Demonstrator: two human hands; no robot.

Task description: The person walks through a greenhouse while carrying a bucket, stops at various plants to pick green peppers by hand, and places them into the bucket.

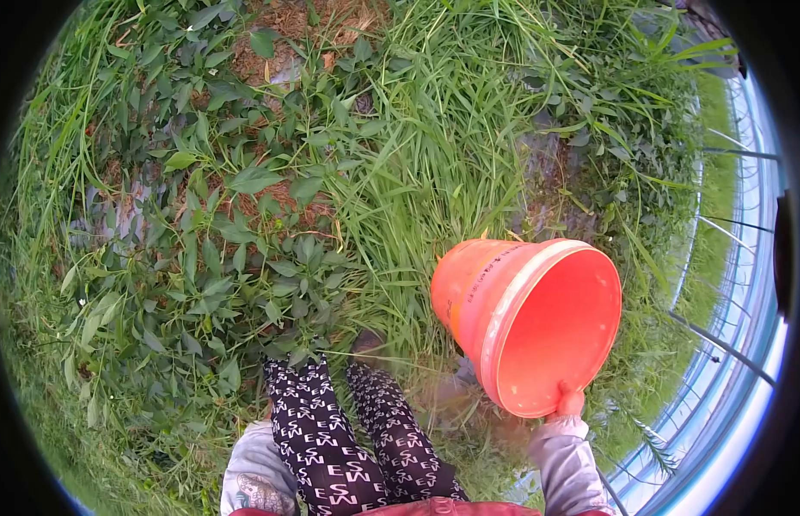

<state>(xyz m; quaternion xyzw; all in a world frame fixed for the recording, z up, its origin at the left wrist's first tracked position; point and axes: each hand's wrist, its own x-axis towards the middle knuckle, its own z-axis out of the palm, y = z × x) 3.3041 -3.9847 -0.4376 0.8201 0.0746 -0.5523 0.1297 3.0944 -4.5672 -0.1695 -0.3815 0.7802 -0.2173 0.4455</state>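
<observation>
Gripping one orange bucket (529,322) by its lower rim, right hand (570,402) fingers closed on it, left hand out of view, two patterned legs (348,439) at bottom centre, dense grass (434,163) all around

1. One orange bucket (529,322), tipped on its side at the near right.
2. One hand (570,402) in view, gripping the bucket's near rim.
3. Two patterned trouser legs (348,434) at the near centre.
4. Two grey sleeves (565,456), one near left and one near right.

Right hand (570,402) raised, fingers gripping, left sleeve low
</observation>
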